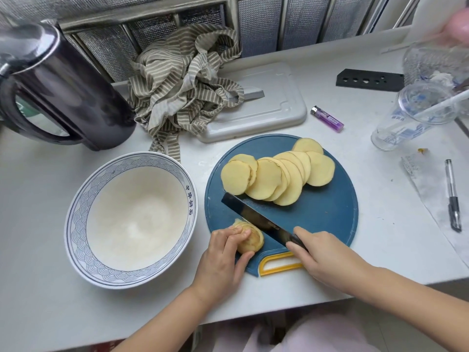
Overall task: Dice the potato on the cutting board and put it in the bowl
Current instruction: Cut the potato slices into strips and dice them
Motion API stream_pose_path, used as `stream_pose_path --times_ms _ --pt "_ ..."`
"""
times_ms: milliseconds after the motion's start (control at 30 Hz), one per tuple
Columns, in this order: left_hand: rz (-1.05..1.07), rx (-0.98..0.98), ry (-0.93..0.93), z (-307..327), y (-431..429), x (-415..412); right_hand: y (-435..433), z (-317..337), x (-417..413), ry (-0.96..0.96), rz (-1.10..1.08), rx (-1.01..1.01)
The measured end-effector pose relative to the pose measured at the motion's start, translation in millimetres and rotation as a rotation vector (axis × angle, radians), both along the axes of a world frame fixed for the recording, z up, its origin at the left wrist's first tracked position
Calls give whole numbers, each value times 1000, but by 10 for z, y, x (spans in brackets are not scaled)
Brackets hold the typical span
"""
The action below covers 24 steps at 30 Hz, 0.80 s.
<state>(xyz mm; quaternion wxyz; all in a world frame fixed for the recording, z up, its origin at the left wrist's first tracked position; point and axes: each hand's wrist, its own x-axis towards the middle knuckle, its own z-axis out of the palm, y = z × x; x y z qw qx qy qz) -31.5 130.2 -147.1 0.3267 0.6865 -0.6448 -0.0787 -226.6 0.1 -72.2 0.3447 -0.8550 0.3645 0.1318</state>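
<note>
White counter [380, 224] holds kettle [63, 85], striped cloth [182, 80], lighter [327, 118] beside cutting board [317, 217].

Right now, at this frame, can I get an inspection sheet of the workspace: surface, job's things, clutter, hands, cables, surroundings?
Surface: white counter.
Job's things: round blue cutting board carries fanned potato slices and one potato end piece; the knife blade is against that piece; the bowl, left of the board, is empty.
Clutter: kettle, striped cloth, grey board, lighter, black holed sheath, plastic cup, pen.
Hands: left hand holds the potato end piece; right hand grips the knife handle.
Cables: nothing seen.
Surroundings: metal mesh panels behind the counter.
</note>
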Motion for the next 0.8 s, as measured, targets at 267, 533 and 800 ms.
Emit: stream_pose_path --times_ms 267,533,800 --pt "-7 -23 -16 -22 0 -12 149 108 -155 -13 -34 -29" --pt "-6 -25 -5 -14 0 -19 144 102 -183 30 21 -99" --pt "-25 -5 21 -28 -7 4 84 90 -163 45 52 -87"
